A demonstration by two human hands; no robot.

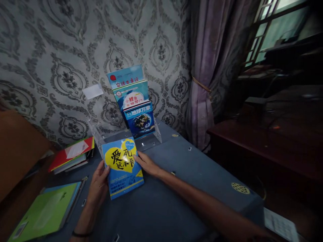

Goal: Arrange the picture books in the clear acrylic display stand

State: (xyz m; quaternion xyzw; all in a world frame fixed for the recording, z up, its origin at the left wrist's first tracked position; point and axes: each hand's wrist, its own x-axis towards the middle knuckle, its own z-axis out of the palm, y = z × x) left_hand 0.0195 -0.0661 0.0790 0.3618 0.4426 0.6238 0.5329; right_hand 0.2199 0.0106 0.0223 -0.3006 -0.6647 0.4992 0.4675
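A blue book point(121, 183) with a yellow heart on its cover is held upright, tilted slightly, between my two hands. My left hand point(99, 176) grips its left edge, thumb on the cover. At the right edge, my right hand point(146, 164) has its thumb on the front too; the fingers behind are hidden. Just beyond stands a clear book rack point(157, 132). In its right part a small blue book with a globe point(141, 122) stands before a teal book point(118, 101) and a taller light blue book point(126, 72).
Left of the rack lies a stack topped by a red book point(73, 151). Nearer is a pile with a green book point(41, 211) on top. A brown box-like shape point(20, 151) borders the left. Blue cloth covers the table point(186, 188); a dark red cabinet point(252, 148) stands right.
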